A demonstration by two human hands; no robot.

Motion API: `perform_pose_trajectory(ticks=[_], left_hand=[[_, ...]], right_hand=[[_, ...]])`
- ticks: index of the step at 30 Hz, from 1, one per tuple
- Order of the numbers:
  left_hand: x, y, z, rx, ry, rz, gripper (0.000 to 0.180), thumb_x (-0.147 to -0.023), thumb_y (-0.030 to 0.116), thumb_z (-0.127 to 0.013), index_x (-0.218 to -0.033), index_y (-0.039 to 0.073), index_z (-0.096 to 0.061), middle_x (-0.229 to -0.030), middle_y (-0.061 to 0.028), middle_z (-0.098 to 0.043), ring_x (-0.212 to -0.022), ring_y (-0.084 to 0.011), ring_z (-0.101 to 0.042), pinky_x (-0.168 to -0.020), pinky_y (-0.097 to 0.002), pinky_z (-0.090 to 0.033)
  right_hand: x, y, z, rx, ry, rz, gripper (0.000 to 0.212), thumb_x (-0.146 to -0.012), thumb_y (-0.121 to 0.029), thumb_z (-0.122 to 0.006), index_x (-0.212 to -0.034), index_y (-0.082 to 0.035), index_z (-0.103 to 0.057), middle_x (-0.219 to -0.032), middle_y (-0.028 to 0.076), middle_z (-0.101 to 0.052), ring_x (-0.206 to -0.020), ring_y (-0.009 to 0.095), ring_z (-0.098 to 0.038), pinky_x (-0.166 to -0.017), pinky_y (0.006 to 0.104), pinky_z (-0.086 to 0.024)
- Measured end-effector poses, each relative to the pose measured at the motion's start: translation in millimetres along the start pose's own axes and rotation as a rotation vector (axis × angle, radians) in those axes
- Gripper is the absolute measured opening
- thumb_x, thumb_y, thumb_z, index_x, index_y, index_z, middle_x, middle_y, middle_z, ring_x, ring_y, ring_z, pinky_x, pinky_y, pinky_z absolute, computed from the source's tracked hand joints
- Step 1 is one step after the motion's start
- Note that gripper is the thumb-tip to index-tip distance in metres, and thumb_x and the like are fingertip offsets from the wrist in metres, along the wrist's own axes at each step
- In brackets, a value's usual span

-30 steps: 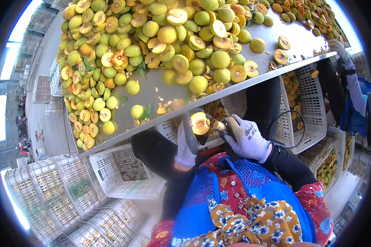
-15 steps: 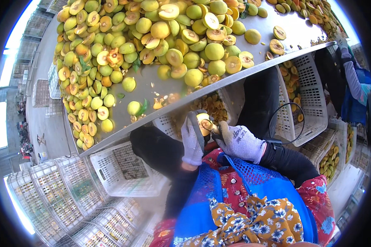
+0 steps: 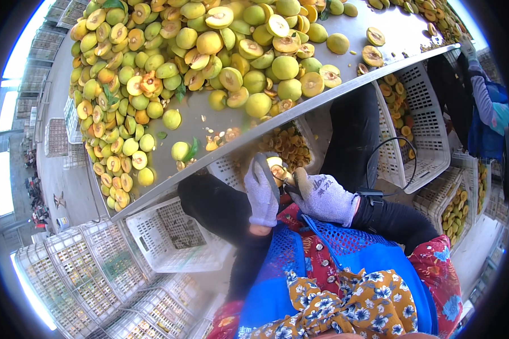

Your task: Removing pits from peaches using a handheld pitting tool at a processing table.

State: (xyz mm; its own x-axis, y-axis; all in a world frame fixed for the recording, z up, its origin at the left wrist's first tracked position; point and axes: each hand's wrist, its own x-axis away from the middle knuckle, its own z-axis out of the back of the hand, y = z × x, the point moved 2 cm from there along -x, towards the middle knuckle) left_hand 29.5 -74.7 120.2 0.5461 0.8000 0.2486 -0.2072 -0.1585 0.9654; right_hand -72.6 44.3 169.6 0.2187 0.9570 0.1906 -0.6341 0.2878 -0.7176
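Observation:
In front of my chest, my left hand (image 3: 261,191), in a pale lilac glove with grey palm, is closed around a halved yellow-green fruit (image 3: 274,162), apparently a plum or apricot, its cut side showing. My right hand (image 3: 328,198), gloved alike, is closed close against the fruit. Its thumb and fingers pinch a small tool (image 3: 289,179) whose tip meets the cut face; the fingers hide most of it. Below and beyond my hands, a white crate (image 3: 225,169) holds cut fruit pieces (image 3: 288,146).
A metal-edged table (image 3: 201,116) bears a heap of whole and halved fruit (image 3: 209,42). White crates stand at my left (image 3: 169,248) and right (image 3: 429,124), the right one with fruit in it. A black cable loop (image 3: 415,164) hangs by my right forearm. Another person's sleeve (image 3: 484,101) shows far right.
The fruit has turned slightly in my left hand, and my right hand has shifted a little with its tool. The table and heap sit slightly higher and further left in the view.

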Motion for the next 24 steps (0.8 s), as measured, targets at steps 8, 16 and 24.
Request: perform_pose_trajectory(ticks=[8, 16, 24], left_hand=[[-2, 12, -5, -0.105, 0.040, -0.105, 0.038, -0.106, 0.026, -0.036, -0.101, -0.001, -0.062, -0.087, -0.0114, -0.065, -0.079, -0.0197, -0.063, -0.072, -0.0329, -0.050], [-9, 7, -1, 0.171, -0.202, -0.073, 0.048, -0.105, 0.043, -0.038, -0.106, -0.001, -0.058, -0.090, -0.0099, -0.065, -0.080, -0.0169, -0.064, -0.074, -0.0300, -0.052], [5, -8, 117, -1.038, 0.332, -0.610, 0.051, -0.100, 0.045, -0.046, -0.121, -0.001, -0.052, -0.085, -0.0094, -0.065, -0.075, -0.0249, -0.067, -0.065, -0.0343, -0.054]], right_hand=[[-6, 26, -22, -1.322, -0.409, -0.408, 0.037, -0.099, -0.043, -0.051, -0.095, -0.006, -0.054, -0.068, 0.004, -0.057, -0.045, 0.014, -0.053, -0.041, 0.0270, -0.042], [-8, 19, -3, -2.040, -0.746, -0.642, 0.034, -0.103, -0.037, -0.046, -0.101, -0.004, -0.056, -0.058, -0.005, -0.040, -0.038, 0.000, -0.032, -0.031, 0.0152, -0.024], [-20, -4, 41, -1.450, -0.408, -0.420, 0.035, -0.098, -0.041, -0.054, -0.097, -0.006, -0.054, -0.059, -0.003, -0.044, -0.042, 0.003, -0.035, -0.036, 0.0196, -0.027]])
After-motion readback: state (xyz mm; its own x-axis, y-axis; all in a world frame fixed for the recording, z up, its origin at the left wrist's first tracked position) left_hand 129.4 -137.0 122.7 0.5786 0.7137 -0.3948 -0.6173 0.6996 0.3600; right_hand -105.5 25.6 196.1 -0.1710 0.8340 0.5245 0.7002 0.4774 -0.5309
